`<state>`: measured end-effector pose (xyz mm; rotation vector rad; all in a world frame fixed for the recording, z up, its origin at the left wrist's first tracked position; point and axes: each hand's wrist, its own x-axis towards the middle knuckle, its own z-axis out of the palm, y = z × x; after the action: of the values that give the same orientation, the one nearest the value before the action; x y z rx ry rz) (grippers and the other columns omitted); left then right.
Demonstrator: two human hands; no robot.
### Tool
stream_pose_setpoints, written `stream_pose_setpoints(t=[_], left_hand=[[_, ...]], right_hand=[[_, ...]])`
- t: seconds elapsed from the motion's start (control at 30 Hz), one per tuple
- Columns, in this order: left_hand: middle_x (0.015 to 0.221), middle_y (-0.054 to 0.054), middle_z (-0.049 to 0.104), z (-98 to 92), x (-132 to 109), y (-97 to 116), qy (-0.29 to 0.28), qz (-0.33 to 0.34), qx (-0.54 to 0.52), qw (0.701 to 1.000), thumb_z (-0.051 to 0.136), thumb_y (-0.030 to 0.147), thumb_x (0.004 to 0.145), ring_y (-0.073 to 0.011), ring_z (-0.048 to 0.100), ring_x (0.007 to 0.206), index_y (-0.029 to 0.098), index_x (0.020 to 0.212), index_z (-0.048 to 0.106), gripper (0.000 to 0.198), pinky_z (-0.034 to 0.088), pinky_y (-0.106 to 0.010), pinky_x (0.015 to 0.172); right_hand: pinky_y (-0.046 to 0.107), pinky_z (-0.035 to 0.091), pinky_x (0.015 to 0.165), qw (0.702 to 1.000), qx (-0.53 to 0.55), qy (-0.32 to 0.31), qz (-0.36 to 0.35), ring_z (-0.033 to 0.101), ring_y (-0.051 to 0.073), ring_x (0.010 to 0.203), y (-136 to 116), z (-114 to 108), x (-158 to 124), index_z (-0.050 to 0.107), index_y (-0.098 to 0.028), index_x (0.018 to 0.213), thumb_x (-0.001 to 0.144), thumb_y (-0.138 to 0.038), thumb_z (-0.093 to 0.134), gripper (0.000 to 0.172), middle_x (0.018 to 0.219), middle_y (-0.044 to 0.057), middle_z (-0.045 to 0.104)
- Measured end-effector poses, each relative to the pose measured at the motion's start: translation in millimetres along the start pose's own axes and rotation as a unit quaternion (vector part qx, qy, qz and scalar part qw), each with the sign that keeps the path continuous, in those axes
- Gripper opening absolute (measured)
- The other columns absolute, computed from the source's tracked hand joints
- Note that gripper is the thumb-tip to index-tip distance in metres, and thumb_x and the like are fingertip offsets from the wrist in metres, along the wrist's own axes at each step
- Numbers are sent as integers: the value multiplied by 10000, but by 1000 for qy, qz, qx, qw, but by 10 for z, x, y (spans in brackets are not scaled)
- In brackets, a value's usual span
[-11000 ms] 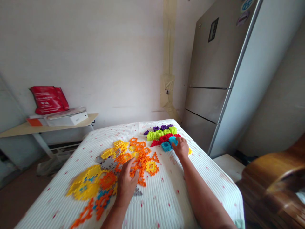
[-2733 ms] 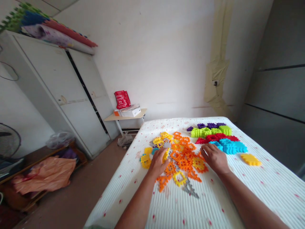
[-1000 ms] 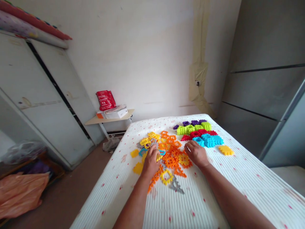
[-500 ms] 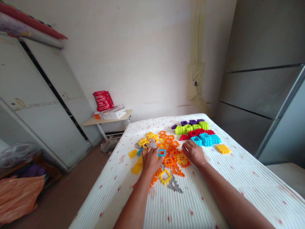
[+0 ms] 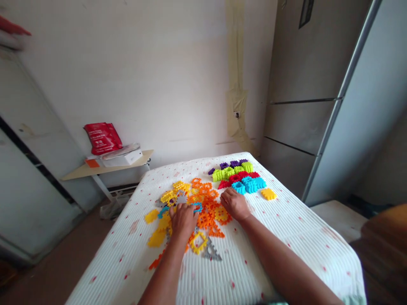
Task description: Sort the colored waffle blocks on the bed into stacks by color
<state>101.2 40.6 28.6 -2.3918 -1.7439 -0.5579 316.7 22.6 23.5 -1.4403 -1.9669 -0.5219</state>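
Observation:
A loose pile of orange pieces (image 5: 208, 207), mixed with yellow and grey ones, lies on the white bed-like surface. My left hand (image 5: 183, 220) is over the left part of the pile with fingers bent down, beside a blue frame piece (image 5: 197, 207); what it holds, if anything, is hidden. At the pile's right edge my right hand (image 5: 234, 203) has its fingers curled together, their tips hidden. Beyond it stand rows of blue (image 5: 251, 184), red (image 5: 235, 178), green (image 5: 228, 173) and purple pieces (image 5: 234, 163). One yellow square (image 5: 269, 194) lies apart.
A small side table (image 5: 76, 173) at the left holds a red bag (image 5: 103, 137) and a white box (image 5: 124, 157). A grey fridge (image 5: 292, 127) stands at the right, past the surface's edge. Behind is a wall with a taped socket (image 5: 237, 114).
The view has turned to the right, so everything sits further left. My left hand's fingers have drawn in beside the blue frame piece. My right hand stays near the pile's right edge.

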Motion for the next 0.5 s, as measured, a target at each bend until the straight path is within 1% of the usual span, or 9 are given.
stream_pose_setpoints(t=[0.07, 0.17, 0.27, 0.33, 0.43, 0.5], left_hand=[[924, -84, 670, 13, -3, -2, 3, 0, 1, 1000, 559, 290, 773, -277, 519, 991, 248, 844, 694, 159, 232, -503, 984], [912, -78, 670, -8, -18, 2, 12, 4, -3, 1000, 540, 303, 782, -267, 527, 973, 241, 835, 696, 176, 238, -490, 979], [921, -66, 677, -57, -19, 2, 50, 5, -17, 999, 505, 302, 807, -255, 535, 972, 251, 877, 690, 204, 245, -475, 980], [937, -68, 680, -84, -3, -4, 82, 5, -38, 996, 475, 304, 827, -252, 546, 968, 239, 907, 680, 230, 287, -451, 960], [911, -83, 682, -91, 20, 0, 108, 7, -105, 989, 394, 302, 862, -229, 582, 903, 194, 930, 658, 293, 396, -367, 855], [858, -86, 681, -71, 12, 21, 112, -18, -163, 980, 341, 306, 877, -211, 605, 830, 175, 917, 646, 334, 437, -317, 758]], right_hand=[[250, 313, 648, 1000, -9, -2, 1, 475, 131, 696, -6, 6, 1, 549, -175, 667, 889, -167, 440, 247, 710, 34, 556], [250, 303, 637, 1000, -18, -5, 1, 473, 128, 685, -10, 8, 6, 552, -172, 657, 879, -161, 455, 243, 704, 31, 559], [248, 308, 639, 1000, -18, -9, 3, 479, 128, 695, -12, 0, 11, 557, -172, 658, 880, -164, 456, 244, 709, 30, 564], [248, 314, 638, 1000, -11, -13, 10, 482, 127, 698, -13, -8, 12, 561, -173, 662, 880, -163, 454, 243, 716, 31, 567], [244, 327, 643, 1000, 5, -18, 22, 492, 128, 707, -20, -21, 10, 568, -173, 675, 882, -163, 448, 240, 725, 35, 573], [245, 342, 651, 999, 16, -17, 27, 503, 134, 719, -27, -28, 5, 574, -175, 687, 888, -173, 437, 243, 734, 41, 581]])
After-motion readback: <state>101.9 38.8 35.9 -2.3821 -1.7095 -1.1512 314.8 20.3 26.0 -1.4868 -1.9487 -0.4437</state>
